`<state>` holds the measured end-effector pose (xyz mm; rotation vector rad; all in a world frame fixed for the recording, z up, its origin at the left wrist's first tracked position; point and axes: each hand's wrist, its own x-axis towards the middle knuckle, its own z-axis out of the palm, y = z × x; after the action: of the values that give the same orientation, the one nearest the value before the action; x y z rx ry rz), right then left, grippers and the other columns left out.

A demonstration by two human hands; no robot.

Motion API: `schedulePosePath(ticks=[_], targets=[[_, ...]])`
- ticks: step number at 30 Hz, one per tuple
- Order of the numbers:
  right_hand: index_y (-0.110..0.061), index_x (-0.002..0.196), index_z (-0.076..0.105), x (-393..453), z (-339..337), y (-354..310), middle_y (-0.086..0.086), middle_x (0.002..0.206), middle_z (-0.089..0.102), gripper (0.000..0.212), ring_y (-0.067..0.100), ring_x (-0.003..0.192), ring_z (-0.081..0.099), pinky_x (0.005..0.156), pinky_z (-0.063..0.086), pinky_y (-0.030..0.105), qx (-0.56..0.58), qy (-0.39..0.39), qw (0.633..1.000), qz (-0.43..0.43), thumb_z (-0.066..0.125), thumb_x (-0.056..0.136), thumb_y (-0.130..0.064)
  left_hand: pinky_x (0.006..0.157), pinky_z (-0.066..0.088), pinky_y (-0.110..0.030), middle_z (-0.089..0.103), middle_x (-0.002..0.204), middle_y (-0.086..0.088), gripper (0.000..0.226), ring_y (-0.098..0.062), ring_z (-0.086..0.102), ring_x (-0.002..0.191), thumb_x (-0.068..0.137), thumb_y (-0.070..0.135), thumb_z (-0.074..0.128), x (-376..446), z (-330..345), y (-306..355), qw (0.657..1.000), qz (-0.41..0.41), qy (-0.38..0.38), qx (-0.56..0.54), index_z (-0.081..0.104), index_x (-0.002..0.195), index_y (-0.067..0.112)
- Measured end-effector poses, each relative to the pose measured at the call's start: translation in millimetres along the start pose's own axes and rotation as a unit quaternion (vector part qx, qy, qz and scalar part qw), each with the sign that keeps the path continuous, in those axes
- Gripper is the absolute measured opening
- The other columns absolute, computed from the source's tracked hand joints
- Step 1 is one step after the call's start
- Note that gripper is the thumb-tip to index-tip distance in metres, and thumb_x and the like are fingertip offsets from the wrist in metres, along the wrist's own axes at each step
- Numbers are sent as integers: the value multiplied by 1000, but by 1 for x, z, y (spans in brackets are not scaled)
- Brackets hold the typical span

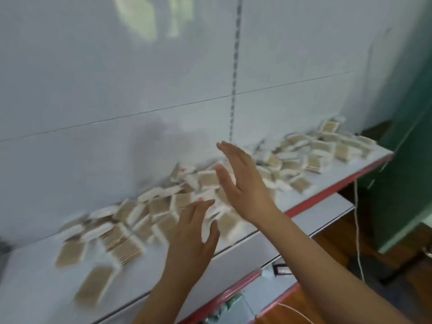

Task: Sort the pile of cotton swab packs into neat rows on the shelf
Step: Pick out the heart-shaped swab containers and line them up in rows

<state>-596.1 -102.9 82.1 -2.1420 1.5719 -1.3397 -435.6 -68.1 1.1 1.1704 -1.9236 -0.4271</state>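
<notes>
Swab packs [205,181] scattered on shelf [35,288] beneath both open hands

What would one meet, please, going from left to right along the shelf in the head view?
Loose cotton swab packs lying apart → left hand → right hand → heaped packs at the far right end → red shelf edge → green cabinet.

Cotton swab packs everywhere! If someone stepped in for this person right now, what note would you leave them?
Left hand: open, fingers straight, over the middle of the pile, holding nothing.
Right hand: open, raised edge-on above the packs, holding nothing.
Cotton swab packs: scattered loosely along the white shelf, from its left part to the far right end.
Done: no neat rows visible.
Left: sort the whole pile into rows.
</notes>
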Motion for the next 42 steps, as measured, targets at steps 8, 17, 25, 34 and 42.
schedulePosePath(ticks=[8,17,25,34,42], targets=[[-20,149,40,-12,-209,159,-1,155,37,54,11,143,27,102,2,-4,-99,58,990,83,34,104,-49,91,41,-17,48,132,10,47,-8,48,121,94,44,41,69,210,125,994,45,-97,-26,50,137,28],[-29,151,31,-7,-341,304,-4,158,32,56,17,141,38,115,36,45,-126,100,964,212,34,101,-55,94,49,-25,55,128,3,37,-13,53,118,95,31,54,150,371,193,985,81,-154,-23,58,130,21],[-22,152,30,72,-358,425,1,157,33,57,19,139,40,115,35,39,-157,67,958,230,43,102,-46,95,49,-29,59,122,1,38,-15,56,114,94,38,44,253,469,177,991,92,-95,-37,61,123,21],[-17,152,33,151,-364,554,3,155,35,60,18,139,39,104,25,21,-146,22,954,263,54,99,-36,108,43,-53,60,134,-11,39,-33,52,131,92,31,62,355,565,177,981,113,-92,126,62,130,19],[-9,147,38,220,-334,677,16,149,38,55,29,132,44,103,34,28,-141,-60,956,248,56,97,-19,107,40,-46,52,142,0,50,-24,44,134,87,41,52,376,592,160,966,69,-169,180,54,136,34]])
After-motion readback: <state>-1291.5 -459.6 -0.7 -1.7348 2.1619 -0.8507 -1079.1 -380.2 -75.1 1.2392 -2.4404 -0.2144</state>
